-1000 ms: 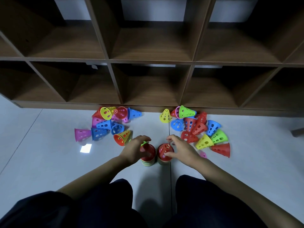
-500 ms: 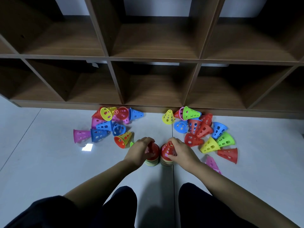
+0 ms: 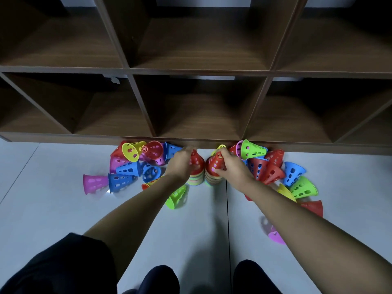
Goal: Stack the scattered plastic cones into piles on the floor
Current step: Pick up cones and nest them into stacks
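Holding two red-topped stacks of perforated plastic cones: left hand (image 3: 180, 164) clamped round left stack (image 3: 198, 166), right hand (image 3: 233, 169) round right stack (image 3: 212, 165); likely light, stiff, tippy, so take hold low

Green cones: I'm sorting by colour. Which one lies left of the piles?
The green cone beside the left forearm, on its side; the other two green cones lie right of the piles.

The left hand (image 3: 180, 164) and right hand (image 3: 233, 169) are bare, forearms (image 3: 135, 209) unsleeved; dark clothing (image 3: 63, 268) covers the legs.
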